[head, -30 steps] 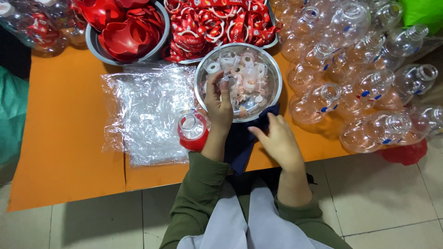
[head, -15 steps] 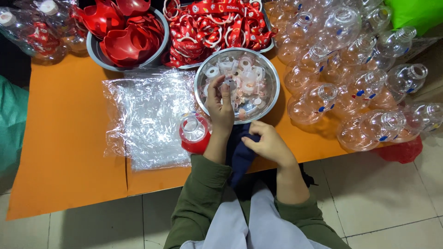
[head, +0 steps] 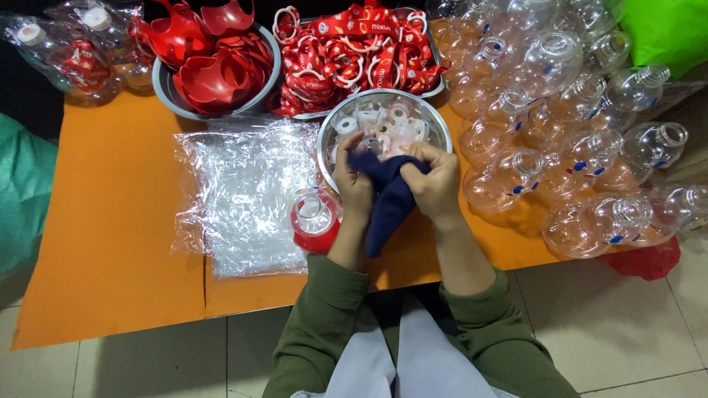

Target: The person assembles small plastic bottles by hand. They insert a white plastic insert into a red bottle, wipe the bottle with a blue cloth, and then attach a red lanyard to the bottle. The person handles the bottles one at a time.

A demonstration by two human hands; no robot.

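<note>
Orange tabletop [head: 110,243] over pale floor tiles. Centre of frame: left hand [head: 354,180] and right hand [head: 435,180], both pinched shut on a dark blue cloth [head: 387,199] bunched between them, just below a round steel bowl of small white plastic rings [head: 383,121]. Left of centre: a red-based clear bottle [head: 316,220] beside a stack of clear plastic bags [head: 247,195]. Right: clear round plastic bottles [head: 575,133]. Handling note: the cloth wipes best held taut, with fingertips gripping through the fabric.

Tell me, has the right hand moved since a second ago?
Yes. The right hand has gone from the orange table's near edge up toward the metal bowl, where it now grips the dark blue cloth beside the left hand.
</note>
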